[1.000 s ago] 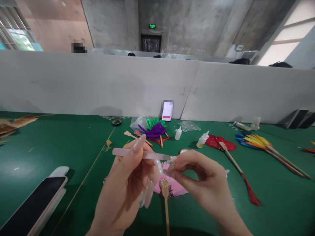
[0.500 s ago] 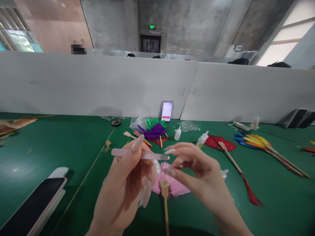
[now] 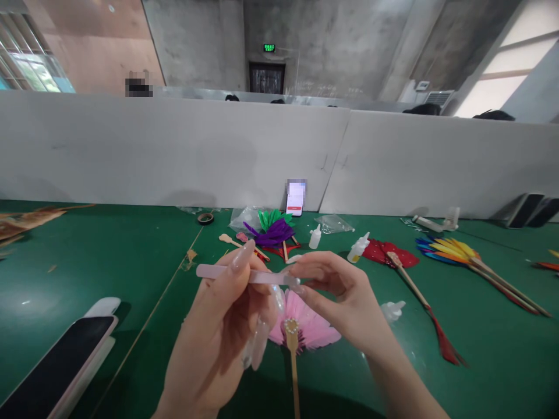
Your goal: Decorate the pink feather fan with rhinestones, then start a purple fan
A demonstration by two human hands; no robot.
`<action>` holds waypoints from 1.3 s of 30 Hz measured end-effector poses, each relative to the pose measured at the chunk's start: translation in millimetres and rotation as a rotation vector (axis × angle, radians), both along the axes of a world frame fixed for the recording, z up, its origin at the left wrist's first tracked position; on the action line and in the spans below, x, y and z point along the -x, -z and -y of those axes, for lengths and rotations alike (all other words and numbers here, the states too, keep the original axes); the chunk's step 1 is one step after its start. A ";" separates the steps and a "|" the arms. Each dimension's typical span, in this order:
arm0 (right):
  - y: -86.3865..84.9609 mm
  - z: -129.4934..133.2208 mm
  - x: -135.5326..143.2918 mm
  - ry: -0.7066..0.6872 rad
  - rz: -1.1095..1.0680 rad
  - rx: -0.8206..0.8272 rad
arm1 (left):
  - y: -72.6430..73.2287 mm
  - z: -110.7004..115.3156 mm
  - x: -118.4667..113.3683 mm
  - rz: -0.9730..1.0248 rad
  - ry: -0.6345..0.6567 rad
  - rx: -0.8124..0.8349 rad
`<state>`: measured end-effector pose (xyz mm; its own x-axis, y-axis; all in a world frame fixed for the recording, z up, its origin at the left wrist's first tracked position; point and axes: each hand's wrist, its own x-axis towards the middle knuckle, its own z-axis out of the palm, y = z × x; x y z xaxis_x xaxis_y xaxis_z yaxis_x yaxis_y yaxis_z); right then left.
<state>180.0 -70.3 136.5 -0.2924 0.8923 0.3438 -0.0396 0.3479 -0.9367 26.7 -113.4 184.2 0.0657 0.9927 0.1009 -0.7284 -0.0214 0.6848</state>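
A slim pale pink stick (image 3: 266, 277), tapered at its right end, lies across the fingers of my left hand (image 3: 218, 326), which is closed around it. Thumb and fingertips of my right hand (image 3: 338, 297) meet in a pinch at the stick's narrow tip; anything small between them is hidden. Below both hands a pink feather fan (image 3: 317, 326) rests on the green table. Its light wooden handle (image 3: 294, 364) points toward me, and a ring of small pearl-like beads (image 3: 291, 326) sits on the handle's wide head.
Behind my hands lie a purple feather fan (image 3: 271, 234), a small white bottle (image 3: 315, 237) and a glue bottle (image 3: 358, 247). To the right are a red fan (image 3: 397, 254) and a multicoloured feather fan (image 3: 454, 250). A dark phone-like device (image 3: 65, 364) lies at left. A white partition (image 3: 174, 151) bounds the table.
My right hand has moved slightly left, and its fingertips have closed at the stick's tip. My left hand and the stick stay nearly still.
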 end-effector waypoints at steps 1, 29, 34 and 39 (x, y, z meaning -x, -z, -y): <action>0.0 -0.1 -0.4 0.002 0.007 0.000 | -0.4 0.1 0.1 -0.004 0.001 0.002; -1.2 -2.1 -6.1 0.012 0.015 -0.090 | -1.2 2.1 -3.9 -0.085 -0.055 0.109; -1.2 -2.6 -7.2 -0.038 -0.026 -0.089 | -0.5 1.8 -2.8 -0.072 -0.073 0.109; 0.2 -2.4 -8.9 -0.082 -0.075 -0.065 | -0.5 0.3 -2.6 -0.053 -0.052 0.106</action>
<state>188.9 -67.9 136.3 -0.3351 0.8413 0.4242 -0.1397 0.4009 -0.9054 29.3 -113.7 184.6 0.0165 0.9998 -0.0071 -0.6908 0.0165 0.7229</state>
